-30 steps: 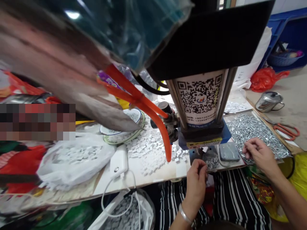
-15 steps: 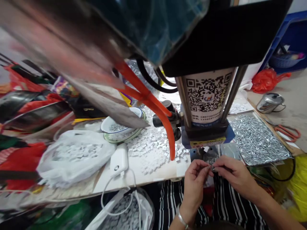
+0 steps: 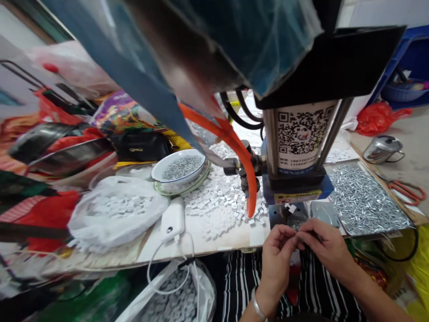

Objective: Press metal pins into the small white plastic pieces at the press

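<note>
A pneumatic press (image 3: pixel 300 138) stands on a workbench (image 3: pixel 214 243), with an orange air hose (image 3: pixel 251 197) curving down beside it. White plastic cubes (image 3: pixel 221 197) are heaped to the left of the press, and a shallow tray of silver metal pins (image 3: pixel 365 201) is laid to its right. An enamel bowl (image 3: pixel 179 167) holding similar pins is set on a plate nearby. The hands are held together just in front of the press's base plate (image 3: pixel 284 214), where a small metal piece (image 3: pixel 299 235), too small to make out in detail, is pinched between the left hand (image 3: pixel 276 261) and the right hand (image 3: pixel 326 250).
</note>
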Action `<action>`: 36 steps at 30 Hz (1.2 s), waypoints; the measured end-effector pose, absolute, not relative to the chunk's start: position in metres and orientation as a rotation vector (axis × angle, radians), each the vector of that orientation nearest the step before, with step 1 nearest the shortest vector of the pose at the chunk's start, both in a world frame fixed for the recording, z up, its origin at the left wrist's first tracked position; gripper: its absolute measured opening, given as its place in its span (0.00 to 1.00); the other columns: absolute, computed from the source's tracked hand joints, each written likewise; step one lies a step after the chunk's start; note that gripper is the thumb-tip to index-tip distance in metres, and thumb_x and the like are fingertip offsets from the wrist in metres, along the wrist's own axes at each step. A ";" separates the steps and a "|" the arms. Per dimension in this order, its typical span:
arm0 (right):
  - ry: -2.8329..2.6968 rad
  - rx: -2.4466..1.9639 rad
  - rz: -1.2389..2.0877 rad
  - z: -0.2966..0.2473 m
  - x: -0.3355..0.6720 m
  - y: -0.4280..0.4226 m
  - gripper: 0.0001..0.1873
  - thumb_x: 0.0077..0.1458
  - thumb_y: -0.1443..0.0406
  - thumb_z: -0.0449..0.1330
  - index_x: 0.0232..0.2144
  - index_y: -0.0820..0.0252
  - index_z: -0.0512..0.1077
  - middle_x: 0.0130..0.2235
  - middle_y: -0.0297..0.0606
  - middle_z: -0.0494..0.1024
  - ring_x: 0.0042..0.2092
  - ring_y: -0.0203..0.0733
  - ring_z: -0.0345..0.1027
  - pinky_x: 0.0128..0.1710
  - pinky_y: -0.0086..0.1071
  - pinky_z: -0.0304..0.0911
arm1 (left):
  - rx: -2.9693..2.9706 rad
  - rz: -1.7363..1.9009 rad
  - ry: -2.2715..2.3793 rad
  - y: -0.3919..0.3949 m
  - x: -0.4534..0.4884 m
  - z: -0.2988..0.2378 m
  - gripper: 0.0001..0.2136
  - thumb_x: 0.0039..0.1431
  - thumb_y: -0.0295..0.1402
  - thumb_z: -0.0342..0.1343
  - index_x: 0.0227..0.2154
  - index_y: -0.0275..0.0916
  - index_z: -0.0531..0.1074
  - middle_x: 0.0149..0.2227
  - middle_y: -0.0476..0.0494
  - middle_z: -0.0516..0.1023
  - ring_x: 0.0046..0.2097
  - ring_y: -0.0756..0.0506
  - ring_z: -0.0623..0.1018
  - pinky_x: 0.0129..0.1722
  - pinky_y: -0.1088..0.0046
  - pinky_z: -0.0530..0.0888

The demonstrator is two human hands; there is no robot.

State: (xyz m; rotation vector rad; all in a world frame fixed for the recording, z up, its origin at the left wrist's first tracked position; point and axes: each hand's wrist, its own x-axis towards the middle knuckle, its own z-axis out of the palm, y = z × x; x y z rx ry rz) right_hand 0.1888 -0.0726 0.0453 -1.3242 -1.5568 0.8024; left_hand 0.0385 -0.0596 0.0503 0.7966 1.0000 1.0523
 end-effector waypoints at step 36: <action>-1.678 -1.207 0.742 0.042 0.187 -0.083 0.06 0.67 0.64 0.55 0.40 0.54 0.72 0.37 0.36 0.76 0.39 0.39 0.73 0.41 0.30 0.69 | 1.293 1.119 1.411 -0.032 -0.016 0.020 0.08 0.55 0.27 0.60 0.39 0.39 0.76 0.36 0.45 0.77 0.40 0.43 0.75 0.44 0.67 0.71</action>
